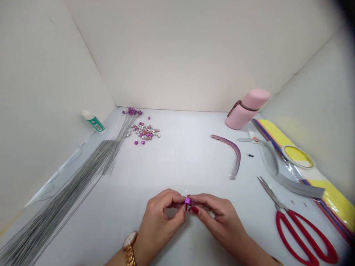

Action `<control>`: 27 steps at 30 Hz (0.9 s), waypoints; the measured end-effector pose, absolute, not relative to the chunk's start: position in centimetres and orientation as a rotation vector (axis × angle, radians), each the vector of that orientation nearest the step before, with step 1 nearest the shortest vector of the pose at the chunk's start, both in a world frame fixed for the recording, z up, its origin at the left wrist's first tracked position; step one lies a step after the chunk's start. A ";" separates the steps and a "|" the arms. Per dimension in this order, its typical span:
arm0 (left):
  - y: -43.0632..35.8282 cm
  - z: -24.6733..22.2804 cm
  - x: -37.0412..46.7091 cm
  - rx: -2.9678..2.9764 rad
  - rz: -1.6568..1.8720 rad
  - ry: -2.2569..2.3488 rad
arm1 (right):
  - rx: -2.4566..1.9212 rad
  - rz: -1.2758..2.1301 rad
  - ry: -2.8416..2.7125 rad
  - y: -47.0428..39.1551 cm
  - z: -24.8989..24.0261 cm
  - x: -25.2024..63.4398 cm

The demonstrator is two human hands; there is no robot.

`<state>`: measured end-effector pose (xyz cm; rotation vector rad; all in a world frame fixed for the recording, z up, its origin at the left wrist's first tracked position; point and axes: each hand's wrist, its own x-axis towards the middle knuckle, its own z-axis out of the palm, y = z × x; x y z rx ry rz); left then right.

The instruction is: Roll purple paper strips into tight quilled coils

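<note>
A small purple paper star (187,201) is held between the fingertips of both hands, low in the middle of the view. My left hand (165,212) pinches its left side with thumb and forefinger; a gold watch (129,245) is on that wrist. From the other side, my right hand (217,214) grips the star with thumb and fingers, a dark red thumbnail just below it. A pile of purple, silver and pink stars (146,131) lies farther off to the left. Curved pinkish paper strips (234,149) rest to the right of centre.
Grey wires (63,188) stretch along the left, near a glue stick (94,121). At the right are a pink bottle (245,109), red-handled scissors (299,229), grey strips (294,184), a tape roll (285,151) and yellow sheets (330,195). White walls enclose the table.
</note>
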<state>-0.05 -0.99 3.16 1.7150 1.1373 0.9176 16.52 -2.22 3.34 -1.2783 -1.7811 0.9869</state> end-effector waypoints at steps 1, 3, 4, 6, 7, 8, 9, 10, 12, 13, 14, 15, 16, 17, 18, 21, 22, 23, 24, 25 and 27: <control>-0.9 3.3 -0.1 1.703 0.912 1.119 | -1.276 0.995 -1.782 -2.1 3.4 16.6; -0.8 3.4 -0.1 1.687 0.906 1.081 | -1.268 0.972 -1.810 -2.0 3.6 16.7; -0.8 3.4 -0.1 1.681 0.905 1.067 | -1.261 0.955 -1.829 -1.9 3.7 16.7; -0.9 3.4 -0.1 1.675 0.906 1.059 | -1.257 0.926 -1.851 -1.9 3.7 16.6; -1.0 3.3 -0.1 1.674 0.904 1.063 | -1.265 0.902 -1.851 -1.9 3.7 16.6; -1.0 3.2 -0.1 1.676 0.906 1.073 | -1.275 0.875 -1.853 -2.0 3.7 16.6; -1.1 3.2 -0.1 1.676 0.914 1.090 | -1.287 0.847 -1.854 -2.1 3.6 16.5; -1.2 3.1 -0.1 1.676 0.925 1.109 | -1.299 0.817 -1.856 -2.1 3.5 16.5; -1.3 3.0 -0.1 1.671 0.938 1.136 | -1.320 0.753 -1.851 -2.3 3.2 16.5; -1.4 2.9 -0.1 1.668 0.942 1.138 | -1.324 0.724 -1.846 -2.3 3.1 16.4; -1.5 2.9 0.0 1.667 0.942 1.135 | -1.326 0.703 -1.840 -2.4 3.0 16.4; -1.5 2.8 0.0 1.666 0.941 1.133 | -1.327 0.687 -1.835 -2.4 3.0 16.3; -1.6 2.8 0.0 1.667 0.941 1.136 | -1.327 0.681 -1.832 -2.4 2.9 16.2; -1.6 2.7 0.0 1.673 0.941 1.146 | -1.330 0.683 -1.832 -2.4 2.9 16.2; -1.7 2.7 0.0 1.684 0.938 1.160 | -1.330 0.689 -1.838 -2.3 3.0 16.1; -1.7 2.6 -0.1 1.761 0.926 1.187 | -1.329 0.680 -1.886 -2.3 3.0 16.0; -1.7 2.6 -0.2 1.796 0.927 1.186 | -1.325 0.664 -1.913 -2.3 3.1 16.0; -1.7 2.6 -0.2 1.831 0.933 1.184 | -1.320 0.637 -1.940 -2.3 3.0 16.0; -1.6 2.6 -0.2 1.863 0.938 1.179 | -1.316 0.607 -1.965 -2.4 3.0 16.0; -1.6 2.6 -0.2 1.894 0.938 1.173 | -1.311 0.575 -1.989 -2.4 2.9 16.0; -1.4 2.6 -0.2 1.951 0.933 1.169 | -1.299 0.512 -2.046 -2.5 2.6 16.0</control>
